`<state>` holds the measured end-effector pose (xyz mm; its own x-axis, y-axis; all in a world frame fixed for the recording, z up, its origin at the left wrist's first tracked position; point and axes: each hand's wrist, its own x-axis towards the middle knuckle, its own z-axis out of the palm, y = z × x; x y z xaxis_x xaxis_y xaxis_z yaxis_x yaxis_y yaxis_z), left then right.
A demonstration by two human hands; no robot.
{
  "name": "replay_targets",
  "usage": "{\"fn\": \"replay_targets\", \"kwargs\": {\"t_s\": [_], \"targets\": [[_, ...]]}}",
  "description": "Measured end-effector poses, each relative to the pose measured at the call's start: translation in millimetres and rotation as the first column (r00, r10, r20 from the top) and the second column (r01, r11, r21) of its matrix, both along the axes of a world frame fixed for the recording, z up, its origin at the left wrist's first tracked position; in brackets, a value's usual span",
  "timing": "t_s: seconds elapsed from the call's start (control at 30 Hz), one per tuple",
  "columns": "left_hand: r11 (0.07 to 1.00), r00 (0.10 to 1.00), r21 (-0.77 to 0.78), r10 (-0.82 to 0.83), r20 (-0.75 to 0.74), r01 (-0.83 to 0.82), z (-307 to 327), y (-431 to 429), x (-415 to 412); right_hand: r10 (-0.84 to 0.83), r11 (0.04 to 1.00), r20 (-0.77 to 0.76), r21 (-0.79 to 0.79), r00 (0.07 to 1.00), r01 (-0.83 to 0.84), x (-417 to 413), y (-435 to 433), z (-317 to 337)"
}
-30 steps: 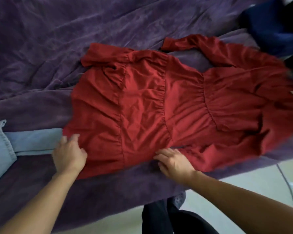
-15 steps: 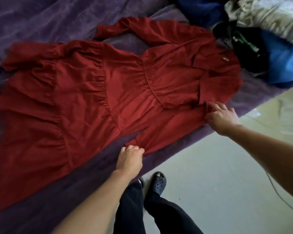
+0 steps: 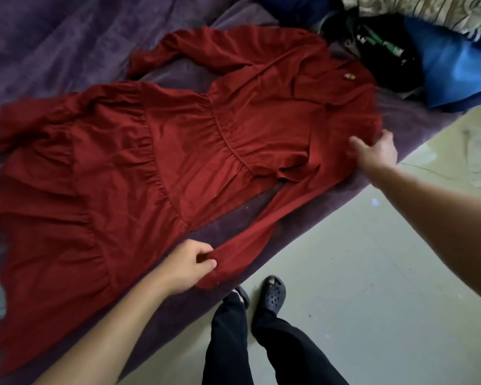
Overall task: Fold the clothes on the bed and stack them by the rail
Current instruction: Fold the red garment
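A long red dress (image 3: 156, 151) with tiered ruffles lies spread flat on the purple bed cover (image 3: 67, 37), skirt to the left, bodice to the right. Its near sleeve runs down toward the bed's edge. My left hand (image 3: 188, 266) pinches the cuff end of that near sleeve. My right hand (image 3: 378, 151) grips the fabric at the dress's near shoulder, thumb on top. The far sleeve lies bent across the cover at the top.
A pile of unfolded clothes sits at the top right: a black garment (image 3: 383, 56), a blue one (image 3: 456, 68) and a patterned light one (image 3: 428, 6). The pale floor (image 3: 345, 273) runs along the bed's near edge, where my legs and black clogs (image 3: 272, 294) stand.
The view swung right along the dress. My left hand went from the skirt hem to the near sleeve's cuff, and my right hand moved up from the waist to the shoulder.
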<state>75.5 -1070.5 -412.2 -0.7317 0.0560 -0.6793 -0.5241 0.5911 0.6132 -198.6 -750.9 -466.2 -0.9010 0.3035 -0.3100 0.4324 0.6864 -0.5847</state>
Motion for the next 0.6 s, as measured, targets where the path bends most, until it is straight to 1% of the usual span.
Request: {"fn": "replay_targets", "kwargs": {"t_s": [0.03,0.07,0.13,0.17,0.2,0.27,0.33,0.37,0.43,0.5,0.57,0.6], "targets": [[0.999,0.999,-0.042,0.008,-0.032,-0.01,-3,-8,0,-0.137,0.983,0.012,-0.124,0.991,0.137,-12,-10,-3],[0.996,0.998,-0.084,0.001,-0.058,-0.006,-5,-16,1,-0.248,0.94,0.033,-0.234,0.968,0.248,-24,-20,-4],[0.987,0.994,-0.148,-0.074,-0.085,0.061,-9,-27,5,-0.383,0.816,0.131,-0.416,0.914,0.402,-41,-30,-6],[0.976,0.986,-0.175,-0.144,-0.084,0.128,-11,-28,7,-0.414,0.766,0.187,-0.458,0.891,0.452,-43,-31,-6],[0.961,0.974,-0.195,-0.213,-0.072,0.195,-12,-25,10,-0.424,0.758,0.22,-0.444,0.879,0.477,-43,-25,-6],[0.948,0.961,-0.178,-0.274,-0.032,0.264,-12,-13,15,-0.417,0.799,0.251,-0.356,0.874,0.484,-38,0,-8],[0.957,0.963,-0.122,-0.267,-0.013,0.264,-13,1,16,-0.395,0.815,0.3,-0.322,0.868,0.482,-29,31,-9],[0.958,0.963,-0.104,-0.269,-0.018,0.266,-12,7,13,-0.402,0.8,0.329,-0.328,0.854,0.502,-25,44,-8],[0.963,0.965,-0.079,-0.261,-0.013,0.259,-11,8,1,-0.437,0.788,0.317,-0.316,0.842,0.528,-20,55,-2],[0.985,0.986,-0.04,-0.165,0.001,0.165,-8,-7,-14,-0.452,0.821,0.25,-0.26,0.857,0.509,-25,48,7],[1.0,1.0,-0.016,-0.002,-0.013,0.002,-5,-34,-29,-0.426,0.867,0.169,-0.205,0.889,0.455,-37,31,21],[0.996,0.996,-0.035,0.079,-0.045,-0.08,-5,-51,-37,-0.417,0.877,0.12,-0.206,0.901,0.434,-46,19,28]]}}
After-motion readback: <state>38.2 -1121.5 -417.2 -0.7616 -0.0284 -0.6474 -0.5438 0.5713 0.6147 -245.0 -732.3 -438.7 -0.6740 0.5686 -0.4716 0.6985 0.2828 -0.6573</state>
